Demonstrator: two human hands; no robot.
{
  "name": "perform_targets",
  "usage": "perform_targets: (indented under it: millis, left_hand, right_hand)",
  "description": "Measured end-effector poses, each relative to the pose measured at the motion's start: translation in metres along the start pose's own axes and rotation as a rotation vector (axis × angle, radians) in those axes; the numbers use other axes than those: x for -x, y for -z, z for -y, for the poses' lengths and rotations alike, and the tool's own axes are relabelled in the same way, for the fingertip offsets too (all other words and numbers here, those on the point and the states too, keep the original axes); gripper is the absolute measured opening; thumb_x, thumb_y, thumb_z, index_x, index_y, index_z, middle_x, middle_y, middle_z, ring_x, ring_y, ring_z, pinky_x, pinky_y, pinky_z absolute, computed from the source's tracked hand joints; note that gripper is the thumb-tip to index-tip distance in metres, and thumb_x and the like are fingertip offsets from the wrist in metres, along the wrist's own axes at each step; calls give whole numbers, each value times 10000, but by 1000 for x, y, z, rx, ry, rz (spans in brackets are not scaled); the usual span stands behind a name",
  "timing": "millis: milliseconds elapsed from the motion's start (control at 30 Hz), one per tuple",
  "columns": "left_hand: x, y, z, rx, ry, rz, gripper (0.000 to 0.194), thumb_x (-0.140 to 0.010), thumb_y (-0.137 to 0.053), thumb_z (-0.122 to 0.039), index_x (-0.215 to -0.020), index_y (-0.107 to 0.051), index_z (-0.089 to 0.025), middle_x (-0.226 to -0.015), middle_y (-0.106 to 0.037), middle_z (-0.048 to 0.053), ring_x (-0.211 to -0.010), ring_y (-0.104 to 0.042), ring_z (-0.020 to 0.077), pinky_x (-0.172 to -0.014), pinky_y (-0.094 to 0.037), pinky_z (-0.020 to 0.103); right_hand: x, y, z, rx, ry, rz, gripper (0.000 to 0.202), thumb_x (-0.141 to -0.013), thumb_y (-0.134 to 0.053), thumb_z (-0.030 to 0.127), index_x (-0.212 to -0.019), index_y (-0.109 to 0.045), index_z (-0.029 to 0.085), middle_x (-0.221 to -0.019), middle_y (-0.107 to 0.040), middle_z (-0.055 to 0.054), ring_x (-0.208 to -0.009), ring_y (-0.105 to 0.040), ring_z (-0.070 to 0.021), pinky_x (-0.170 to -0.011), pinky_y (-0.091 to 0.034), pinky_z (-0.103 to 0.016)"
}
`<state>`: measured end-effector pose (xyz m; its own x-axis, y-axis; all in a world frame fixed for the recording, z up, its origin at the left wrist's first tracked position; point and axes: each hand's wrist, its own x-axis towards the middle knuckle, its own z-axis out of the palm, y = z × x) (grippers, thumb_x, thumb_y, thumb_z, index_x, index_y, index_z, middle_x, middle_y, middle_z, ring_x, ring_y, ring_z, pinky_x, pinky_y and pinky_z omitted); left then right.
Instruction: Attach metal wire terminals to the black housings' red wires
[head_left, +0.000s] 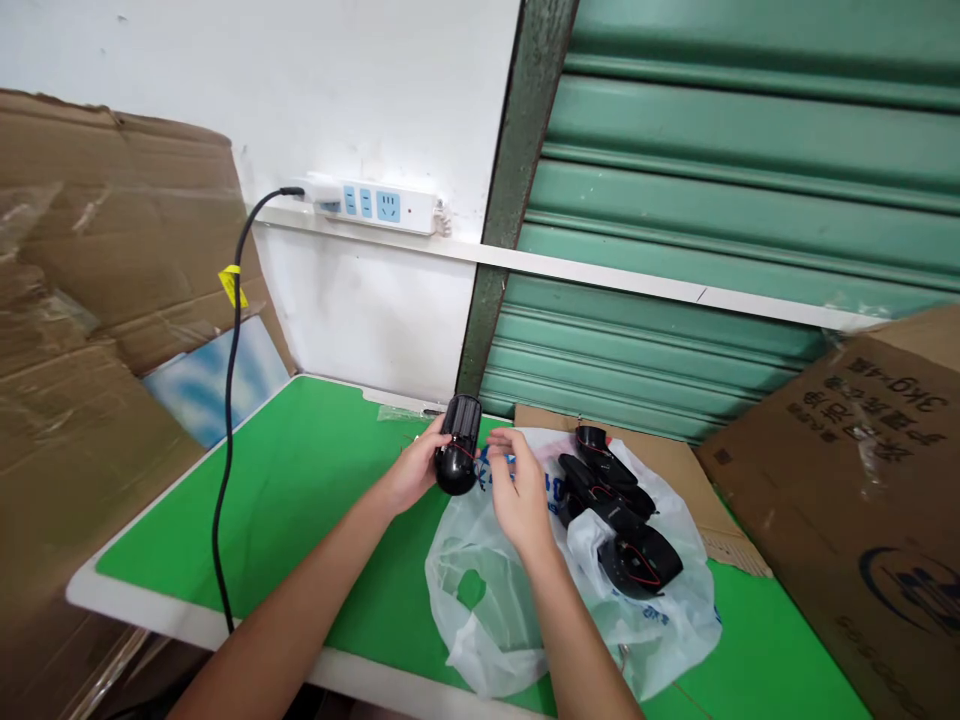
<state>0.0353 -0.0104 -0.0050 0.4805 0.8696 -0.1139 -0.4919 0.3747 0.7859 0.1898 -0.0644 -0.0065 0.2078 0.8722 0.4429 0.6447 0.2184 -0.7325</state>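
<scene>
A glossy black capsule-shaped device (457,462) with a ribbed upper part and a thin red wire is held up over the table. My left hand (415,466) grips it from the left side. Just to its right, my right hand (516,482) has its fingers apart and curved, with nothing in them. Beneath and to the right, a white plastic bag (495,590) with blue print lies spread out. Several black parts with red wires (641,560) rest on the bag, right of my right hand.
The green table (300,500) has a white edge. A black cable (231,400) runs from the wall power strip (388,205) down across the table's left side. Cardboard boxes (847,500) stand at the right and left; flat cardboard lies behind the bag.
</scene>
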Motion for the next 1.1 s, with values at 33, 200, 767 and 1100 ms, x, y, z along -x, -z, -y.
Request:
perform_targets:
  millis: [33,200,767,1100]
  left_hand:
    - [2,-3,-1,-4,-12,-23,459,-764,-642,-224,-1222,-623,-218,-1070,-742,32,-883,-701,179,-764,-540,246]
    - [3,-12,-4,21,-47,-124,390,-791,-624,-257,-1175,-613,-190,-977,-743,51,-786,-705,181,-689,-557,263]
    - [-3,27,-51,195,-417,-490,299,-856,-525,-369,-1070,-567,-164,-711,-680,15,-605,-663,144,-553,-528,224]
    - [-3,26,-47,144,-423,-437,284,-859,-590,-330,-1099,-521,-193,-783,-683,6,-673,-703,159,-570,-545,232]
  right_hand:
    - [1,-2,4,-62,-15,36,303,-952,-395,291,-1160,-593,196,-1068,-713,-90,-944,-686,-189,-761,-537,-285]
    - [1,-3,5,-189,-97,150,280,-925,-420,308,-1143,-557,198,-950,-721,-59,-847,-689,-192,-768,-519,-305]
    - [31,-41,16,463,299,302,170,-848,-547,104,-931,-665,194,-987,-645,-90,-963,-531,-260,-842,-409,-380]
    - [31,-49,4,504,166,291,140,-862,-563,118,-797,-662,192,-1051,-642,-129,-1093,-492,-312,-935,-364,-454]
